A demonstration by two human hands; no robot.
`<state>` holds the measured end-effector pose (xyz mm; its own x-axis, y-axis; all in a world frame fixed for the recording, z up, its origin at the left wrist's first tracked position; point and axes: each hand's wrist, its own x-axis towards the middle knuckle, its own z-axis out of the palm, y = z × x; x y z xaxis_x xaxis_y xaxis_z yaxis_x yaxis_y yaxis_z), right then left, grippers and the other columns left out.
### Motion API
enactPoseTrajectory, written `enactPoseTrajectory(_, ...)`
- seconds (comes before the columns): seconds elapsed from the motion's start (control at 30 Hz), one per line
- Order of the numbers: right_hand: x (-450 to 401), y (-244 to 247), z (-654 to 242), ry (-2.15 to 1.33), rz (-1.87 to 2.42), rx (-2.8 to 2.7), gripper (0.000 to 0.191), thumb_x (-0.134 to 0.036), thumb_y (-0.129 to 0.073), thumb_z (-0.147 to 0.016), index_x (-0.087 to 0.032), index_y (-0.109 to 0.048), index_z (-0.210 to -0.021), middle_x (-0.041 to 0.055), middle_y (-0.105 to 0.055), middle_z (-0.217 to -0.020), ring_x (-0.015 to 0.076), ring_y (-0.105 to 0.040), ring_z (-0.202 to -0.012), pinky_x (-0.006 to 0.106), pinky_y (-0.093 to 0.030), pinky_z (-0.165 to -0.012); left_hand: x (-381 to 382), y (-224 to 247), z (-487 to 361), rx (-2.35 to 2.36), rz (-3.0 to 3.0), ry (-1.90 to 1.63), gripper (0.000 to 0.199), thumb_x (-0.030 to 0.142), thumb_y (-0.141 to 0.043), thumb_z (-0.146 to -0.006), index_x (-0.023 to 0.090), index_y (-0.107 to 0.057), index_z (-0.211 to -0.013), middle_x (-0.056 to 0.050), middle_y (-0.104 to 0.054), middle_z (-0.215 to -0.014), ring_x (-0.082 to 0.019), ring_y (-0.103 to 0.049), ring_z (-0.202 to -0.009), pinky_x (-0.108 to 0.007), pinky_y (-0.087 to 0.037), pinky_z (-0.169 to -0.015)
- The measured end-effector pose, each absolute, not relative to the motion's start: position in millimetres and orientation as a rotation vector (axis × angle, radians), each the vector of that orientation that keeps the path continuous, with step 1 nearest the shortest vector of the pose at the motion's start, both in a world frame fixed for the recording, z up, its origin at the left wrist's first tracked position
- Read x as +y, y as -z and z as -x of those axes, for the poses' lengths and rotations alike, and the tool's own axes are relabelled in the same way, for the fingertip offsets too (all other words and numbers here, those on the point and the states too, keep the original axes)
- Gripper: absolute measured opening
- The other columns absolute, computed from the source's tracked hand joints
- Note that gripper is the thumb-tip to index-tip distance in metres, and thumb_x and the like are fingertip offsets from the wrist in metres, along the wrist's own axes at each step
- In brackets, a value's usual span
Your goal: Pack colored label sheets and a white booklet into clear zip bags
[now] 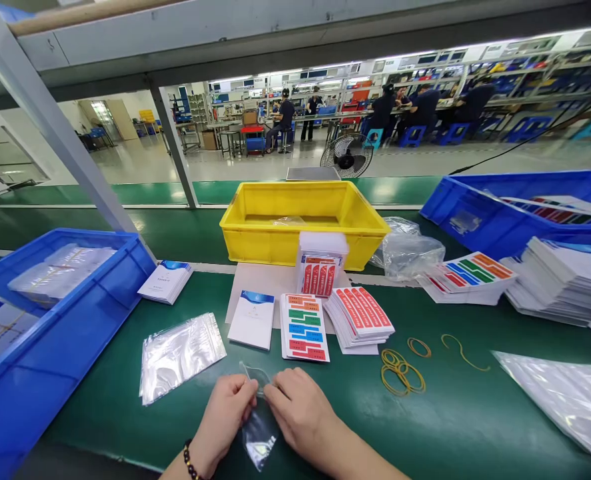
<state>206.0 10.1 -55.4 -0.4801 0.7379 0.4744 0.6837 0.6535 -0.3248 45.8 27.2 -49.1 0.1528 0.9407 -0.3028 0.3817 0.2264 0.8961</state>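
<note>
Near the front edge of the green table, my left hand (230, 407) pinches one side of a small clear plastic bag (259, 433). My right hand (298, 407) holds the bag's other side, close to its top. Just beyond them lie a white booklet with a blue top (252, 320), a stack of colourful label sheets (304, 328) and a stack of red label sheets (360, 317). To the left is a pile of clear bags (180, 355). Yellow rubber bands (400, 372) rest to the right of my hands.
A yellow bin (305, 243) stands behind the stacks. Blue bins (90, 320) flank the left and right (475, 220). More booklets (165, 281), paper stacks (565, 280) and plastic sheets (565, 400) lie around. A metal post (65, 127) rises at left.
</note>
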Motion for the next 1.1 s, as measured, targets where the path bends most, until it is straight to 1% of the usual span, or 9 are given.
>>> enactPoseTrajectory(0.1, 15, 56, -211, -0.324, 1.072, -2.275, 0.025, -0.01, -0.036, -0.085, -0.016, -0.06, -0.083, 0.0048, -0.056, -0.066, 0.0163, -0.048, -0.06, 0.027, -0.037, -0.057, 27, 38, -35, 1.306, -1.836, -0.855, 0.018, 0.031, -0.049, -0.081, 0.017, -0.058, -0.073, -0.004, -0.059, -0.071, -0.018, -0.053, -0.07, -0.031, -0.042, -0.068)
enactPoseTrajectory(0.2, 19, 45, -223, -0.669, 1.047, -2.3, 0.022, -0.012, -0.041, -0.086, -0.017, -0.062, -0.084, 0.0027, -0.058, -0.069, 0.0138, -0.052, -0.063, 0.023, -0.038, -0.058, 28, 26, -23, 0.963, -2.341, -0.734, 0.016, 0.015, -0.05, -0.079, 0.02, -0.059, -0.092, -0.006, -0.063, -0.086, -0.022, -0.053, -0.092, -0.039, -0.038, -0.088)
enactPoseTrajectory(0.4, 30, 23, -232, -0.923, 1.073, -2.408, 0.019, -0.027, -0.058, -0.082, -0.017, -0.058, -0.065, -0.0011, -0.055, -0.068, 0.0112, -0.051, -0.063, 0.02, -0.038, -0.057, 30, 16, -6, 1.169, -2.239, -0.367, 0.012, 0.015, -0.049, -0.078, 0.019, -0.057, -0.07, -0.002, -0.057, -0.071, -0.017, -0.051, -0.07, -0.028, -0.041, -0.067)
enactPoseTrajectory(0.57, 64, 36, -204, -0.365, 1.273, -2.344, 0.009, -0.018, -0.056, -0.081, -0.016, -0.061, -0.089, 0.008, -0.06, -0.092, 0.0206, -0.053, -0.086, 0.032, -0.041, -0.077, 27, 23, -14, 1.189, -1.89, -0.304, 0.018, 0.021, -0.05, -0.079, 0.019, -0.062, -0.065, 0.002, -0.058, -0.06, -0.014, -0.051, -0.061, -0.023, -0.036, -0.061)
enactPoseTrajectory(0.63, 79, 44, -191, -0.152, 1.365, -2.361, 0.033, -0.024, -0.065, -0.074, -0.015, -0.057, -0.105, 0.0133, -0.057, -0.106, 0.027, -0.05, -0.097, 0.041, -0.037, -0.086, 26, 29, -20, 1.175, -1.804, -0.327, 0.017, 0.021, -0.054, -0.077, 0.017, -0.064, -0.063, 0.001, -0.059, -0.06, -0.014, -0.052, -0.061, -0.022, -0.036, -0.061)
enactPoseTrajectory(0.7, 91, 51, -182, -0.036, 1.441, -2.398, 0.047, -0.031, -0.07, -0.069, -0.012, -0.055, -0.109, 0.0161, -0.057, -0.106, 0.0302, -0.049, -0.097, 0.046, -0.035, -0.087, 24, 36, -23, 1.179, -1.702, -0.38, 0.014, 0.02, -0.057, -0.073, 0.016, -0.065, -0.063, 0.001, -0.058, -0.062, -0.013, -0.051, -0.062, -0.022, -0.036, -0.061)
enactPoseTrajectory(0.8, 99, 57, -177, -0.006, 1.481, -2.431, 0.026, -0.027, -0.067, -0.071, -0.012, -0.062, -0.092, 0.0131, -0.061, -0.088, 0.0269, -0.052, -0.085, 0.042, -0.037, -0.08, 22, 46, -22, 1.187, -1.47, -0.47, 0.012, 0.025, -0.06, -0.072, 0.014, -0.064, -0.067, 0.004, -0.05, -0.056, -0.01, -0.043, -0.054, -0.02, -0.032, -0.053)
enactPoseTrajectory(0.87, 99, 58, -180, -0.009, 1.456, -2.444, 0.008, -0.021, -0.061, -0.076, -0.013, -0.064, -0.079, 0.01, -0.061, -0.08, 0.0229, -0.052, -0.079, 0.037, -0.036, -0.075, 22, 52, -20, 1.168, -1.322, -0.529, 0.024, 0.037, -0.061, -0.074, 0.014, -0.062, -0.07, 0.007, -0.044, -0.049, -0.008, -0.037, -0.047, -0.019, -0.028, -0.046)
enactPoseTrajectory(1.1, 48, 27, -195, -0.066, 1.128, -2.463, 0.022, -0.018, -0.043, -0.087, -0.016, -0.061, -0.075, 0.0059, -0.056, -0.073, 0.0175, -0.046, -0.068, 0.031, -0.034, -0.064, 30, 61, -18, 0.97, -0.579, -0.748, 0.072, 0.074, -0.036, -0.074, 0.009, -0.063, -0.091, 0.0, -0.056, -0.046, -0.01, -0.048, -0.035, -0.019, -0.035, -0.036)
